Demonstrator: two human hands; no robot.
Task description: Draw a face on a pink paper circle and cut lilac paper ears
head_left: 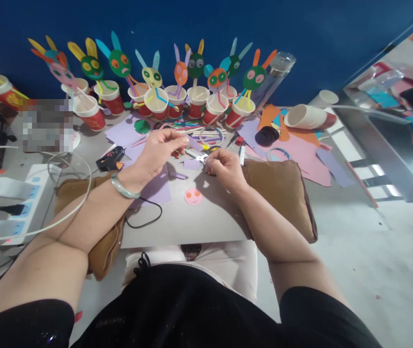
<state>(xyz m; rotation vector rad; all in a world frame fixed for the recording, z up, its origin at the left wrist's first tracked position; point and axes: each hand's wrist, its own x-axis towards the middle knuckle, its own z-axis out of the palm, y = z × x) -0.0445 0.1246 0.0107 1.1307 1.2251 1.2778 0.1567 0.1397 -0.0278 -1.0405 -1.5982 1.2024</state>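
Tabletop [206, 227] w/ paper-craft work, viewed from near edge. L hand [165, 147]: thumb & fingers pinched on small purple paper [194, 143], held above centre of tabletop, approx. midway btwn near & far edges. R hand [226, 166]: closed round scissors [199, 157], partly hidden by fingers; blades point toward L hand, just beside purple paper. Second purple scrap [192, 165] just below blades; contact w/ them unclear. Pink face disc [193, 196], w/ two orange eyes, lies flat nr middle of near edge. Purple strips [177, 176] lie btwn disc & L hand; larger purple sheet [159, 188] nr L forearm. Glue gun [110, 158] rests beside L wrist, toward left edge. Along far edge: red-&-white paper cups [243, 116], most w/ coloured paper head [120, 63] & long ears; coloured sticks [201, 129] in front. Toward far right corner: stacked cups [310, 117] on their side, nr dark tape roll [267, 136] & pink sheet [311, 166]. Brown cushion [279, 193] at near right corner. Left edge: white power strip [41, 193].
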